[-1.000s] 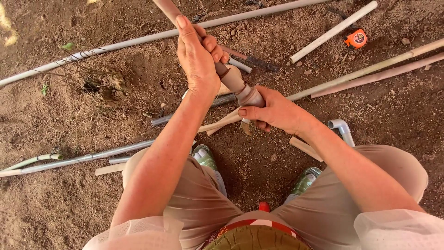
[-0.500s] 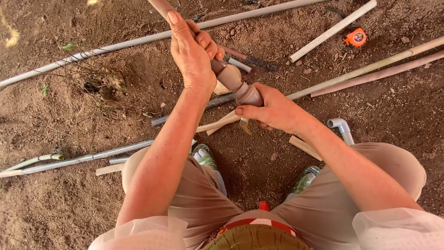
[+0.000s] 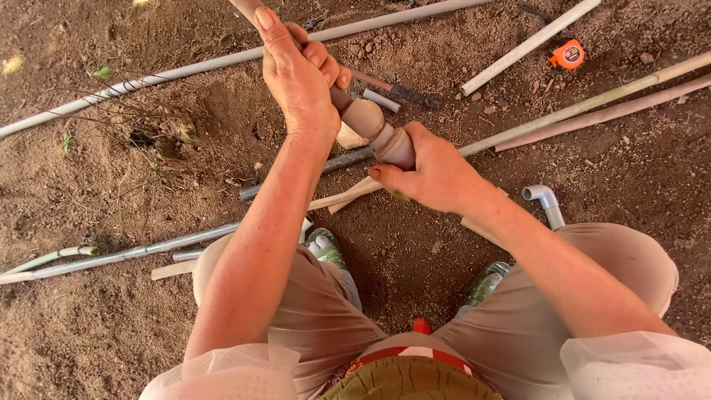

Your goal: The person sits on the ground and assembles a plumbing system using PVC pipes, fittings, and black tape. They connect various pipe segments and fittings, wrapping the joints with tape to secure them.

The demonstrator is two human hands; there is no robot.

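I crouch over bare earth and hold a dusty tan pipe (image 3: 364, 115) that runs up past the top edge. My left hand (image 3: 296, 70) is wrapped around the upper stretch of it. My right hand (image 3: 433, 174) grips the lower end, where a rounded fitting (image 3: 392, 144) joins the pipe. The part of the pipe below my right hand is hidden by the fingers. A pale wooden stick (image 3: 344, 196) lies on the ground just under my right hand.
Long grey pipes (image 3: 163, 74) and tan pipes (image 3: 592, 104) lie across the soil. An orange tape measure (image 3: 567, 54) sits at the top right. A grey elbow pipe (image 3: 544, 200) lies by my right knee. A dark hole (image 3: 148, 137) with roots is at the left.
My left hand has slid slightly up and to the left along the pipe. My right hand stays on the fitting.
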